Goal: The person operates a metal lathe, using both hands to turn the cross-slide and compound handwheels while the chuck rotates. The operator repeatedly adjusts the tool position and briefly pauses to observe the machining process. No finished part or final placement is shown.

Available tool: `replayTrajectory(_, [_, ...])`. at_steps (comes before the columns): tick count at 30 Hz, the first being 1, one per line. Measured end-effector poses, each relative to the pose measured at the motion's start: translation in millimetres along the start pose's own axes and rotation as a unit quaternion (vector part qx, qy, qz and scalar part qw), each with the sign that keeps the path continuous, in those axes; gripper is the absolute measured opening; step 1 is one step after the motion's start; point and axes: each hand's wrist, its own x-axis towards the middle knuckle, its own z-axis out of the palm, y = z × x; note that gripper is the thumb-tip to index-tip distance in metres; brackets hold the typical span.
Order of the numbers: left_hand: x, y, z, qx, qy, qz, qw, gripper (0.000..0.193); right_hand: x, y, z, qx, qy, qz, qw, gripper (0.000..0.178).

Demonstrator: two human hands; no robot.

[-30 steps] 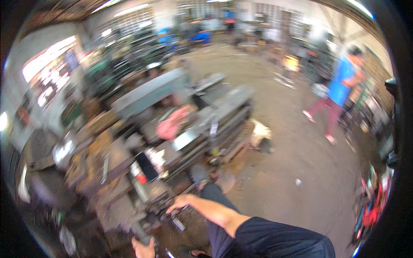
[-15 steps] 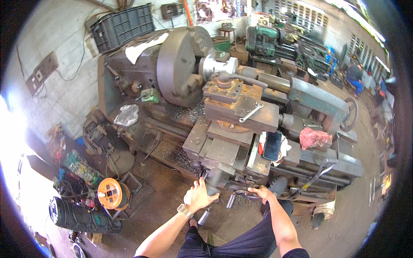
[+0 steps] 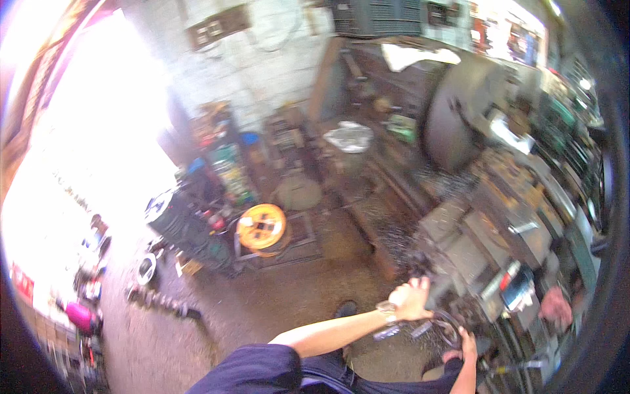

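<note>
My left hand [image 3: 412, 299], with a metal-banded watch [image 3: 388, 311] at its wrist, is at the front of a large lathe's carriage [image 3: 459, 246]. Its thumb stands apart from the fingers, which look stretched out, though blurred; the part under them is hidden. Lower and to the right, my right hand [image 3: 468, 344] is closed round the rim of a dark handwheel [image 3: 449, 322]. Beyond the carriage stands the lathe's big round chuck [image 3: 453, 118]. A phone [image 3: 518, 289] and a pink rag [image 3: 556, 307] lie on the carriage's right part.
An orange cable reel [image 3: 261, 226] stands on a metal frame left of the lathe. Beside it is a dark cylindrical object [image 3: 190, 226]. A shaft with lobes [image 3: 161, 302] lies on the floor. Bright light enters through a wide opening at left.
My view has swung left, so the lathe now sits further right and more of the floor and opening shows. Both hands remain by the carriage's front, the right still on the handwheel.
</note>
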Motion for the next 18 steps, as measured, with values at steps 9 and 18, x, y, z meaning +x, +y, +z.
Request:
replayTrajectory(9, [1.2, -6.1, 11.3, 0.008, 0.023, 0.031, 0.999, 0.114, 3.9, -4.4, 9.0, -0.044, 0.093, 0.006, 0.995, 0.081])
replayTrajectory(18, [5.2, -2.7, 1.5, 0.030, -0.041, 0.004, 0.999, 0.103, -22.4, -65.8, 11.0, -0.144, -0.040, 0.132, 0.980, 0.073])
